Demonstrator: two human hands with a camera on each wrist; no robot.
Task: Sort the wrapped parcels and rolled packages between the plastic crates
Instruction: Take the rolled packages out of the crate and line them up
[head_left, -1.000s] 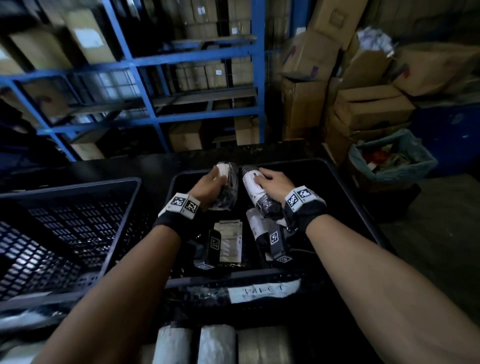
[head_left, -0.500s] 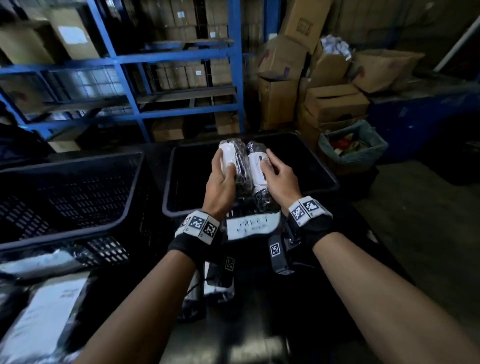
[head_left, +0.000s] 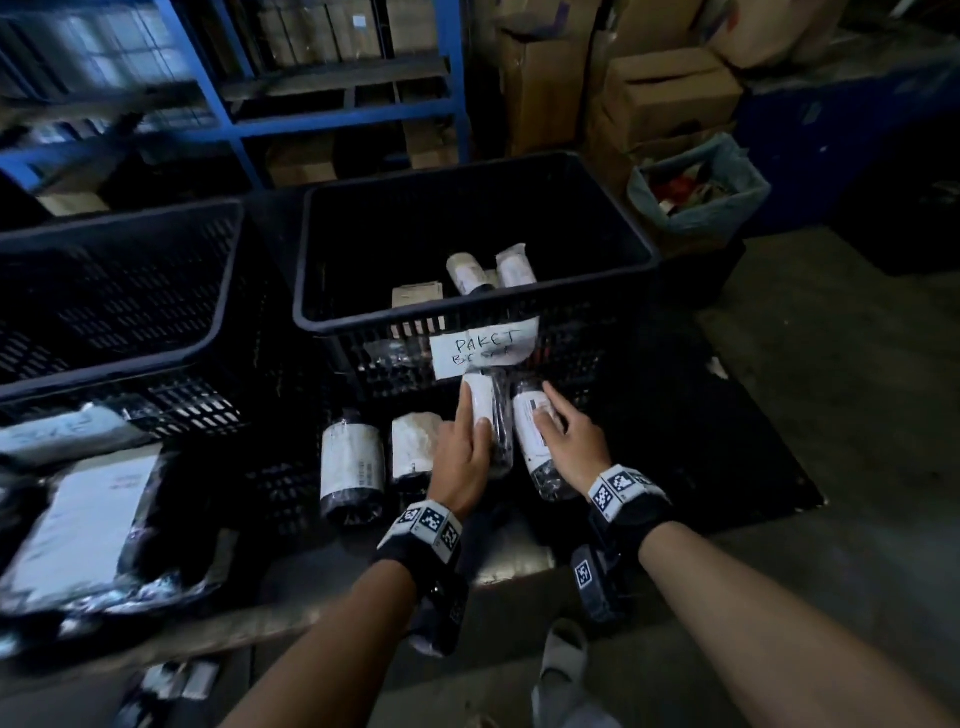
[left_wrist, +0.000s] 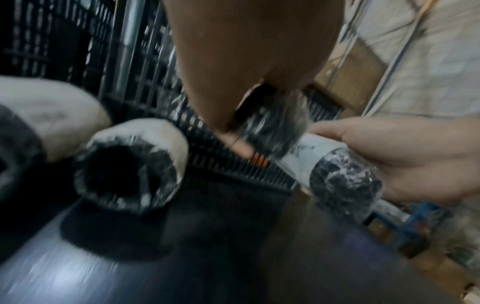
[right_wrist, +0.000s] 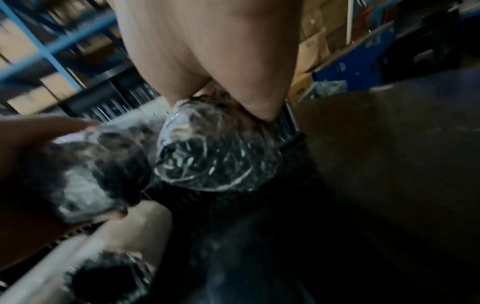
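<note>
Below the labelled black plastic crate (head_left: 613, 260), the left hand (head_left: 464, 457) curled around a plastic-wrapped roll with a white label (head_left: 485, 410), and the right hand (head_left: 574, 447) wrapped another such labelled roll (head_left: 532, 431) just beside it. Left of these, two more wrapped rolls (head_left: 352, 462) lay on the dark surface. Inside the crate lay two rolls (head_left: 491, 273) and a flat parcel (head_left: 417, 295); its front bore a white paper tag (head_left: 485, 345). A second black crate (head_left: 156, 358) stood to the left.
</note>
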